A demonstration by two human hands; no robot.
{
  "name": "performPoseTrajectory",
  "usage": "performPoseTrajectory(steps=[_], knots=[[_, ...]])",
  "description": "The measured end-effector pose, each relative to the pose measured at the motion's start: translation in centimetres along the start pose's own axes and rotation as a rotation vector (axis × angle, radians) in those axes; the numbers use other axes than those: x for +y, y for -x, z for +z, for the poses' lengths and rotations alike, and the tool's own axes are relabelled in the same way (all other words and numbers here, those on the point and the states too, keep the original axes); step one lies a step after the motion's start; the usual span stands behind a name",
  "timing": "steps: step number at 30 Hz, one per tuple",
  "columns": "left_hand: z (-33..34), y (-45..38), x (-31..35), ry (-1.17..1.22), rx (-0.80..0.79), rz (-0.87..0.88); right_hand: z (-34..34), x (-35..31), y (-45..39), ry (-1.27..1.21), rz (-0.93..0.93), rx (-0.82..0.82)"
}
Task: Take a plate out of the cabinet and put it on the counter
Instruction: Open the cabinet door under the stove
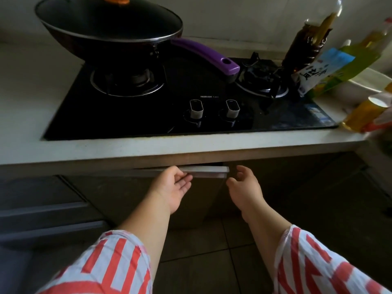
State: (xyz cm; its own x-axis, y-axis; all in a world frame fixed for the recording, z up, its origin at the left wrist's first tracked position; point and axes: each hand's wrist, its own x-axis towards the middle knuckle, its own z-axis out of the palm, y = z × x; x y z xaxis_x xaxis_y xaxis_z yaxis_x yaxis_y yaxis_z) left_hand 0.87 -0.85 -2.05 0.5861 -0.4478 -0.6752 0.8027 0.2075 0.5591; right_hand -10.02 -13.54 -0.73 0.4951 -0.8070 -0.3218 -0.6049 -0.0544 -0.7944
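Note:
Below the counter edge [191, 145] is a dark cabinet door [197, 200] with a pale metal handle strip [203, 169] along its top. The door looks slightly ajar. My left hand [174, 185] is palm up, its fingers curled under the handle strip. My right hand [244, 183] hovers just right of the door's edge, fingers apart, holding nothing. No plate is in view; the cabinet's inside is hidden.
A black gas hob [180, 102] with two knobs sits in the counter. A lidded wok [110, 20] with a purple handle stands on the left burner. Bottles and packets [331, 66] crowd the right end. Drawers [42, 209] lie to the left; tiled floor below.

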Motion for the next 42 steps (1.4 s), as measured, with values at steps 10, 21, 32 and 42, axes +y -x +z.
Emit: performPoseTrajectory(steps=[10,21,32,42], knots=[[-4.4,5.4,-3.1,-0.198,0.101,-0.093,1.4,-0.9,5.7,0.451,-0.131,-0.418],[-12.3,12.7,-3.8,-0.586,0.19,-0.05,6.4,0.3,14.7,0.542,-0.008,-0.849],[-22.8,20.1,2.1,-1.201,0.334,-0.092,18.0,0.9,26.6,0.213,0.1,-1.052],[-28.8,21.0,5.2,-1.483,0.437,-0.024,22.6,-0.5,28.7,0.158,0.103,-1.019]])
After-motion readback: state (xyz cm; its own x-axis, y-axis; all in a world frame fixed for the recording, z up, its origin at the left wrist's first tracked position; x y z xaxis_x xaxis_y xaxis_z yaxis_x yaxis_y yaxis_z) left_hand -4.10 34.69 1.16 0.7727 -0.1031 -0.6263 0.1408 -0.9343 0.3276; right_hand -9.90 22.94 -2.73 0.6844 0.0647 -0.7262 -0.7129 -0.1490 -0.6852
